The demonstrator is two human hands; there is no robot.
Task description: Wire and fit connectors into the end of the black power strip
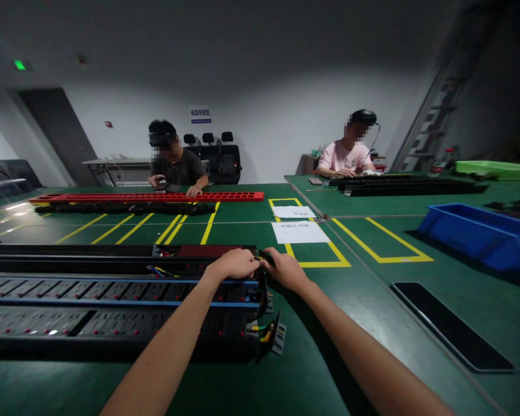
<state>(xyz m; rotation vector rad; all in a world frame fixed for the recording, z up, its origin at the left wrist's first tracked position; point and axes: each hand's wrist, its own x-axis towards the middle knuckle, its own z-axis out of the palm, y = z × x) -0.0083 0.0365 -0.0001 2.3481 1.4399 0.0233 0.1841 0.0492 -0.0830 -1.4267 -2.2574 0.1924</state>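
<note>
Several long black power strips (pixel 125 323) lie side by side on the green table, with rows of sockets and small red dots. My left hand (pixel 238 264) is closed at the right end of the farther strips, its fingers curled down; what they grip is hidden. Just to its right, my right hand (pixel 283 270) pinches a small black end piece (pixel 266 255) between thumb and fingers. The two hands nearly touch. On the nearest strip, a black end bracket (pixel 279 337) hangs loose beside yellow and green wires (pixel 264 332). Loose wires (pixel 158 270) also show farther left.
A dark flat panel (pixel 453 326) and a blue bin (pixel 476 237) are on the right. White paper sheets (pixel 301 232) lie inside yellow tape lines ahead. Across the table, two people work near a red slotted rail (pixel 147 197) and black rails (pixel 403 185).
</note>
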